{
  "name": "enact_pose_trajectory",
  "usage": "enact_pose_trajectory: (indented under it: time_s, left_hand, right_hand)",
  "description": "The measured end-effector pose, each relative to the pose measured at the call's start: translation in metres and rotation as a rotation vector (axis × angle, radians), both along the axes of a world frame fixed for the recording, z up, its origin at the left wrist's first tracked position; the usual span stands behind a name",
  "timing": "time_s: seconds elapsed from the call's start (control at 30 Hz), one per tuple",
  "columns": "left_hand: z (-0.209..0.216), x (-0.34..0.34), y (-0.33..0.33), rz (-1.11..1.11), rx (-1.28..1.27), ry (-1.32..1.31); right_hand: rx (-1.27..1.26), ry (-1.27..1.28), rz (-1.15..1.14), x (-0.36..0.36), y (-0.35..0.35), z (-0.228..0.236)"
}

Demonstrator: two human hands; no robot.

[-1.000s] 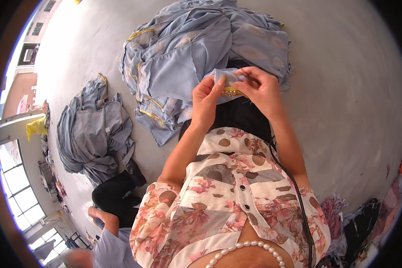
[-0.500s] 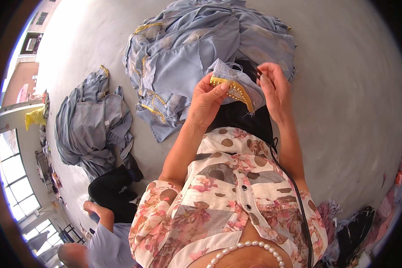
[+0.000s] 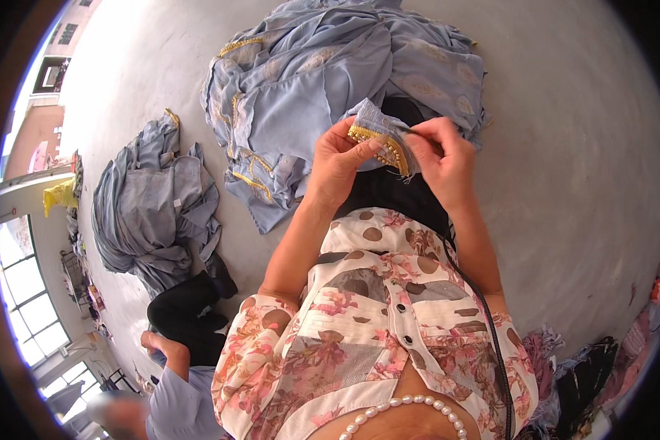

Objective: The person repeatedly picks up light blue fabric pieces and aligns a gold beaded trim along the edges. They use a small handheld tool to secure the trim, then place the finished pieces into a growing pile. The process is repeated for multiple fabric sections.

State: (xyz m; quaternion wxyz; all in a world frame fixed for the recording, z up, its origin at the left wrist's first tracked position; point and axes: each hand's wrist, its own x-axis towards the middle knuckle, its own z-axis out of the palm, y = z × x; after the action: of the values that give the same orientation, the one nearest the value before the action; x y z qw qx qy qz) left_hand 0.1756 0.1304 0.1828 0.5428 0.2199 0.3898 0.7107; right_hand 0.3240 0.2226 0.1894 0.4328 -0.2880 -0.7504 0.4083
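Between finger and thumb, my left hand (image 3: 337, 163) pinches a pale blue piece of cloth (image 3: 374, 116). A curved yellow beaded trim (image 3: 393, 152) runs along it, with loose threads at its end. My right hand (image 3: 444, 158) is closed at the cloth's right edge, beside the trim. A thin dark object shows in part at its fingertips, too small and hidden to name. Beyond my hands, a large heap of blue garments (image 3: 308, 95) with yellow trims lies over the black cloth on my lap and the floor.
A second heap of blue-grey garments (image 3: 150, 209) lies on the grey floor (image 3: 565, 183) to the left, near a seated person (image 3: 187, 315) in black trousers. Piled clothes (image 3: 583, 374) lie at the lower right. A black cord (image 3: 484, 304) hangs down my front.
My right hand has moved left and its fingers have closed in at the cloth's edge. The dark object in it is now mostly hidden. My left hand keeps its pinch.
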Motion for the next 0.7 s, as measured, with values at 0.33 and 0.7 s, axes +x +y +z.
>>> enact_pose_trajectory:
  time_s: [0.33, 0.7]
  left_hand:
    - [0.001, -0.002, 0.001, -0.028, 0.017, -0.024]
    - [-0.003, -0.033, 0.005, 0.061, 0.013, -0.134]
  right_hand:
    - [0.017, -0.006, 0.209, -0.012, -0.003, 0.017]
    - [-0.472, 0.014, 0.292, 0.084, 0.024, -0.029]
